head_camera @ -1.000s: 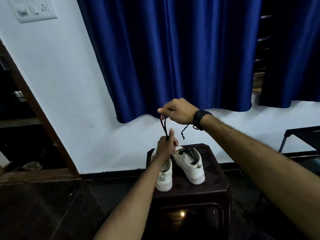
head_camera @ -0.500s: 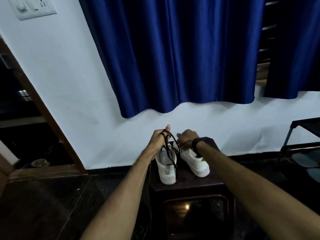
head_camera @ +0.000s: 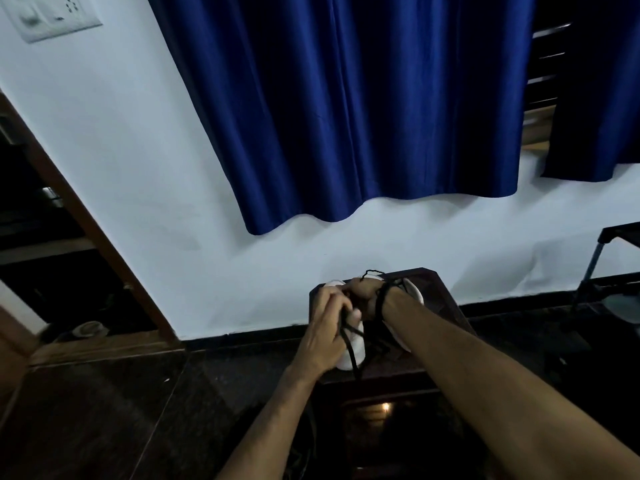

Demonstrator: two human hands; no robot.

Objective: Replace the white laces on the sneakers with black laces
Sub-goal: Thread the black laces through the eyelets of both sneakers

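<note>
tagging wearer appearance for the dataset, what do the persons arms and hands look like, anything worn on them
Both forearms are bare, with no sleeves in view and no gloves. The left hand shows no ring or band. At the wrist of the right hand sits a black wristwatch with a dark strap; its face cannot be seen. No tattoos or other markings are visible in this dim light.

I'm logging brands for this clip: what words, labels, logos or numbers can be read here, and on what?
None can be read.
White sneakers: no legible brand or logo; mostly hidden by the hands.
Switch plate: switches and socket holes only, no lettering visible.
Wristband: dark, no readable marking.
</note>
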